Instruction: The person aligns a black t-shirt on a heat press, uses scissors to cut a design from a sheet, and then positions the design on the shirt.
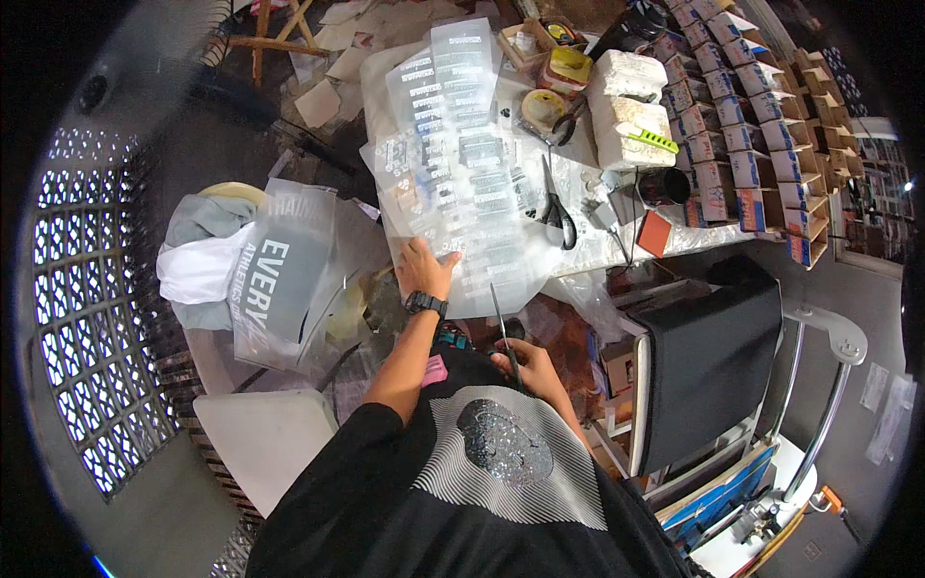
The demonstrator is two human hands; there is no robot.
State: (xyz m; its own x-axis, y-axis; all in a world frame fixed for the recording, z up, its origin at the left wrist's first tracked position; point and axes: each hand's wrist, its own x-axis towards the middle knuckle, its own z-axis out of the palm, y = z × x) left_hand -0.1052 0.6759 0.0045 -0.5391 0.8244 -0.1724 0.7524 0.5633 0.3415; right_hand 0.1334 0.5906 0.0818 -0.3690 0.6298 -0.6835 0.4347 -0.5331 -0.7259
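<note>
- Left hand [425, 272]: thumb and fingers apart, on printed transparent film [472, 193].
- Right hand [530, 364]: clamped around a narrow-bladed cutting tool [500, 313].
- I see black-handled scissors [557, 214] beside the film.

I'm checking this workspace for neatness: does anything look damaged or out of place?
Yes. The white block on the table's right side looks ragged and stained. Paper scraps lie strewn past the table's far left, like litter. The translucent sheets by the left hand overlap at uneven angles.
</note>
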